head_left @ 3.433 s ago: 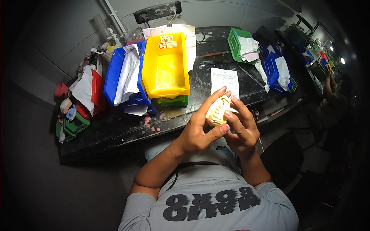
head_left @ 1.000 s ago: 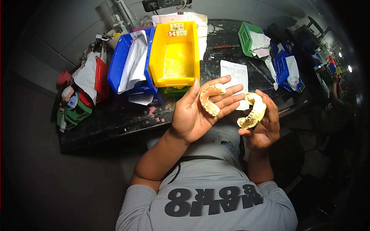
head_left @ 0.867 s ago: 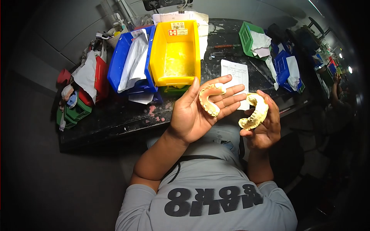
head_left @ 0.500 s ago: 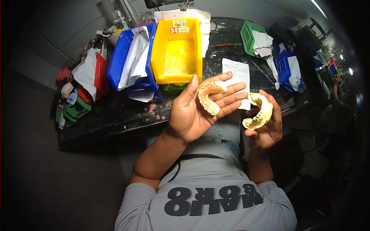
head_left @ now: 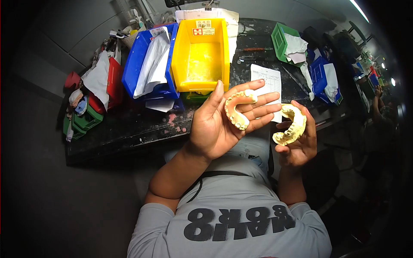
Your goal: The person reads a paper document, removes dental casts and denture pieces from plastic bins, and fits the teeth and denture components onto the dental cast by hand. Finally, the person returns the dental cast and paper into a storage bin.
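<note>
My left hand (head_left: 214,131) is turned palm up, its fingers stretched out and slightly spread. Across its palm and fingers lies a curved denture (head_left: 232,110) with a pink base and a row of pale teeth along its outer edge. To the right, my right hand (head_left: 304,148) grips a pale yellow, horseshoe-shaped dental cast (head_left: 294,127) between thumb and fingers, holding it upright. The left fingertips come close to the cast's upper end; I cannot tell if they touch it. Both hands are above my lap, at the front edge of the bench.
A yellow bin (head_left: 226,64) and a blue bin (head_left: 130,71) with papers stand on the black, stained bench (head_left: 129,137). A printed form (head_left: 269,77) lies behind my hands. Red and green bins are at left; a green bin (head_left: 278,41) and a blue bin (head_left: 317,77) at right.
The denture and cast stay in the same hands, with almost the same pose. The whole view has shifted slightly; the left fingers and denture sit a little further right.
</note>
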Available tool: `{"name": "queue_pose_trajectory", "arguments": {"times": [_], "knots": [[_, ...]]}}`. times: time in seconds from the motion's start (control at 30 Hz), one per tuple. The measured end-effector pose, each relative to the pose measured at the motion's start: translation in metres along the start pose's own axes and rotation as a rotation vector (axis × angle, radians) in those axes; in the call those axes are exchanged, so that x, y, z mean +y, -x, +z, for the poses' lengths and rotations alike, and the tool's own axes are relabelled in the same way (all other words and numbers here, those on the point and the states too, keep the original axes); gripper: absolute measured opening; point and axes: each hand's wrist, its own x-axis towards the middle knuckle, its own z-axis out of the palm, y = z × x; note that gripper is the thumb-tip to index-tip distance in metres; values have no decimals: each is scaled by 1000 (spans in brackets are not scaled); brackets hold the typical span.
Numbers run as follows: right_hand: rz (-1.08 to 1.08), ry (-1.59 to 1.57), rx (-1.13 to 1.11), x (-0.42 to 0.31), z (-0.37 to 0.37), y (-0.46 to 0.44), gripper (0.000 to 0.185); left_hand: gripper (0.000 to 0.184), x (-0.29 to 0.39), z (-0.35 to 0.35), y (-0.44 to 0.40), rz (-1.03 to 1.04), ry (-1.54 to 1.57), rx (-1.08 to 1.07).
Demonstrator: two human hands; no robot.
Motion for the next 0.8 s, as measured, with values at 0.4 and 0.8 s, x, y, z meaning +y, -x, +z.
{"name": "queue_pose_trajectory", "arguments": {"times": [0.4,0.8], "knots": [[7,-3,-14,2,-1,1,98,80,2,7,1,12,-89,28],[-6,1,-5,4,0,3,98,71,6,11,4,27,-181,-9]]}}
